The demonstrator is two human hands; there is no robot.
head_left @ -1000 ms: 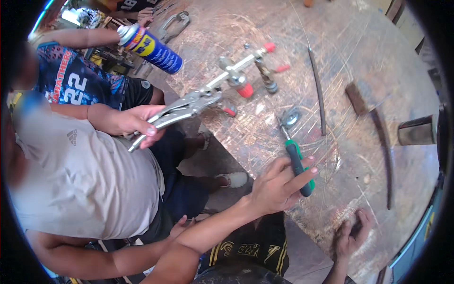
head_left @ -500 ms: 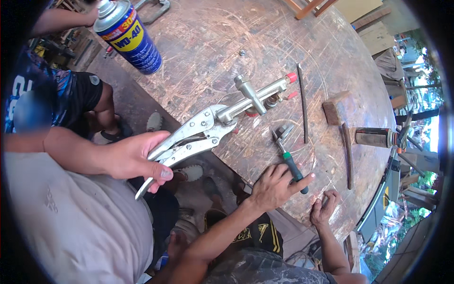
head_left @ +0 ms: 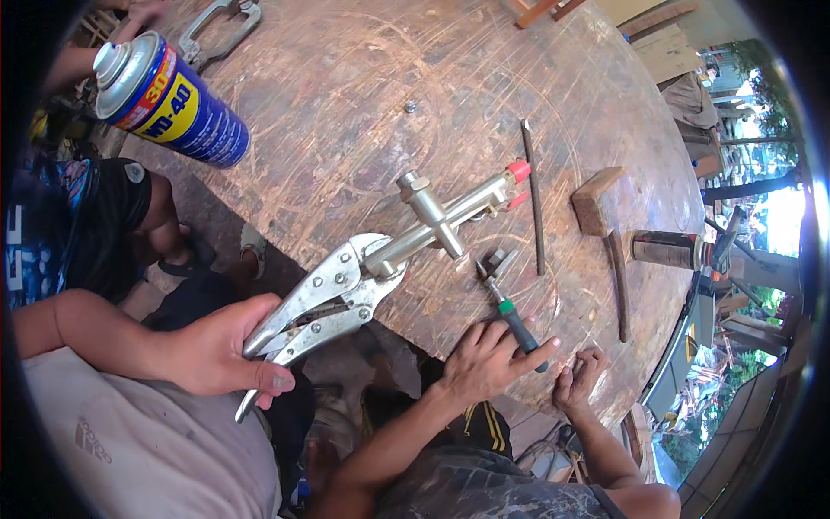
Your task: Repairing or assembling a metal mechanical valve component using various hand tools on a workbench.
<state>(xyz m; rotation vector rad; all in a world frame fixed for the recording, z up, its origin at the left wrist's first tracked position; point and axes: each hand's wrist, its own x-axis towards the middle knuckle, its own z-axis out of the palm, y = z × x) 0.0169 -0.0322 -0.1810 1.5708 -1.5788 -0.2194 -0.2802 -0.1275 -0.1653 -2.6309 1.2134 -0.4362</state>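
My left hand (head_left: 484, 368) lies palm down at the near table edge, fingers apart. Its thumb crosses the dark handle of a hand tool (head_left: 519, 327) with a green collar. The tool's narrow metal end lies beside a small metal piece (head_left: 500, 259); its kind is unclear. To the right, my right hand (head_left: 581, 381) rests on the tabletop with fingers loosely curled and nothing visible in them. Over the table's left side, a person in a beige shirt holds locking pliers (head_left: 322, 298) in one hand (head_left: 220, 346). Their jaws clamp a brass-coloured metal fitting (head_left: 432, 221) with a red cap.
A blue and yellow spray can (head_left: 186, 108) stands at the far left of the worn table (head_left: 346, 112), near a C-clamp (head_left: 220, 30). Right of centre lie a thin rod (head_left: 533, 203) and a hammer (head_left: 601, 203). A dark can (head_left: 666, 249) stands beyond. Another person stays at the left.
The view has shifted, so the table and its things appear farther left. The beige-shirted person's hand, pliers and fitting sit lower in view. My hands keep their places on the table.
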